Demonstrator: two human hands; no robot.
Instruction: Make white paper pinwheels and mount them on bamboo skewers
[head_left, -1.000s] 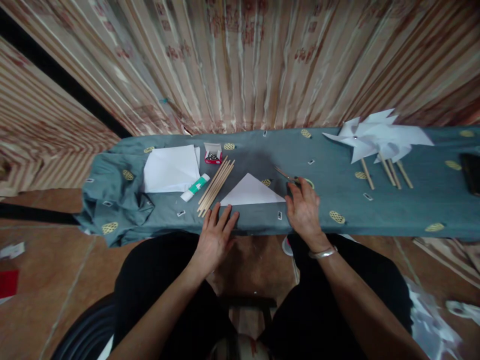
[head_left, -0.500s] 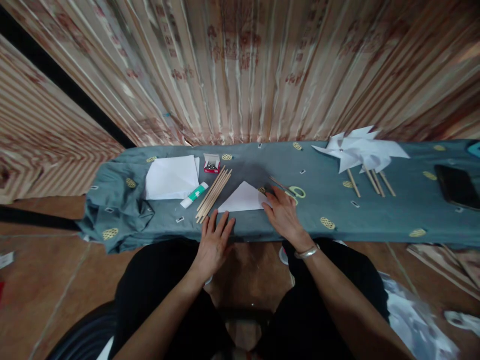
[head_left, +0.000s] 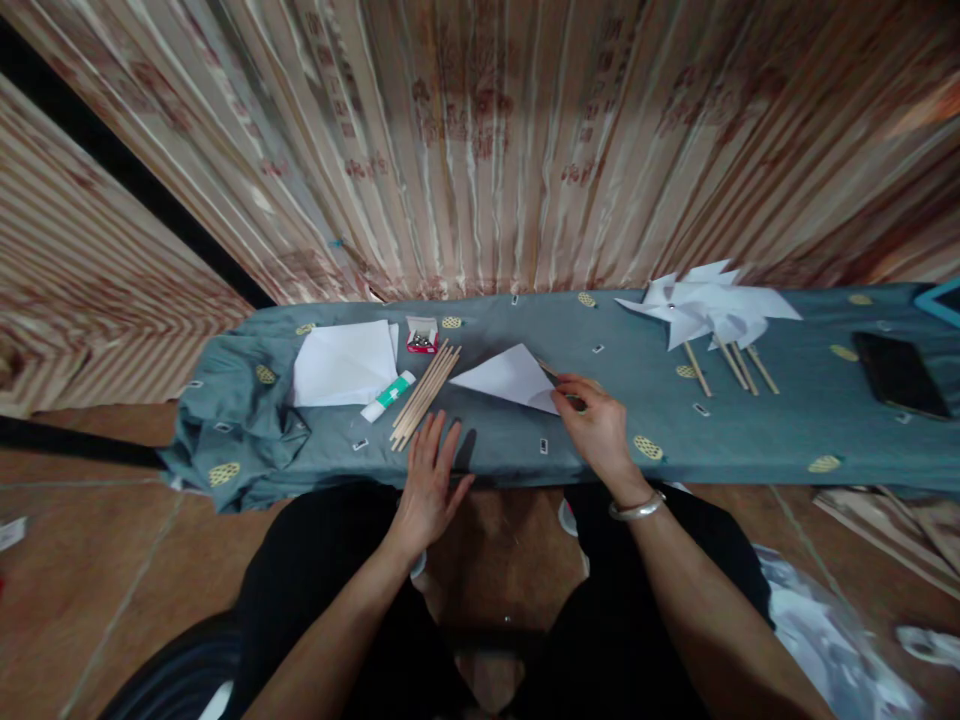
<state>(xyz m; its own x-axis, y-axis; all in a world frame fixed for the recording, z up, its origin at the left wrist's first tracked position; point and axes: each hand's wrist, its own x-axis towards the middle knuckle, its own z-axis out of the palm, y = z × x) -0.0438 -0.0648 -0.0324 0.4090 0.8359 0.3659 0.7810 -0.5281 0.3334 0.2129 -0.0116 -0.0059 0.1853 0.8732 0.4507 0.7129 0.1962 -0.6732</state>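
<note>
A white paper folded into a triangle (head_left: 508, 378) is tilted up off the grey-blue cloth (head_left: 675, 440) on the narrow bench. My right hand (head_left: 596, 430) pinches its near right corner, fingers closed. Scissors lie mostly hidden behind that hand. My left hand (head_left: 429, 478) rests flat on the cloth at the front edge, fingers stretched out, holding nothing, just right of a bundle of wooden sticks (head_left: 424, 393).
A stack of white paper (head_left: 343, 362), a glue tube (head_left: 387, 395) and a small red box of pins (head_left: 422, 335) lie at the left. White paper pinwheels on sticks (head_left: 709, 310) and a black phone (head_left: 898, 374) lie at the right. A striped curtain hangs behind.
My right hand has gone from the scissors to the triangle's right corner and lifted it, swinging the paper away from my left hand. My left hand has stayed put.
</note>
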